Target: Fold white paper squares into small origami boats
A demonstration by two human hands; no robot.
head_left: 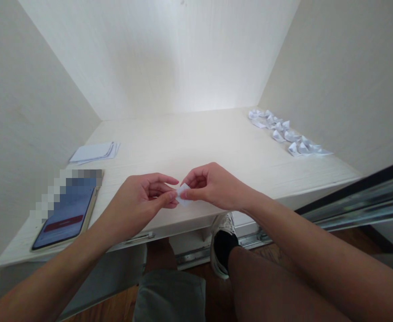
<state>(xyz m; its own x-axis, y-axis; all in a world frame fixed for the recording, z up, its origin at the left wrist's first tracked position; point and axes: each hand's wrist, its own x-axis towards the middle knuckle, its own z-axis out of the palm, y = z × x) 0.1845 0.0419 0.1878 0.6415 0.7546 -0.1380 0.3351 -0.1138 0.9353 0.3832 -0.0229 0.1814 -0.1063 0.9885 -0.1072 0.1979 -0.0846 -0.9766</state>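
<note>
A small folded piece of white paper (183, 199) is held between my two hands, just above the front part of the white shelf (183, 147). My left hand (146, 197) pinches its left corner between thumb and fingers, with the index finger stretched out above. My right hand (210, 185) grips it from the right, the thumb lying across the front of the paper and the other fingers curled behind. Several small folded paper pieces (285, 132), boat-like in shape, lie in a row along the right side of the shelf.
A stack of white paper sheets (94, 152) lies at the back left. Nearer, a tablet or large phone (65, 214) with a lit screen rests by the left wall. Side walls and a back panel enclose the shelf. Below its front edge are metal rails, my legs and a shoe (218, 250).
</note>
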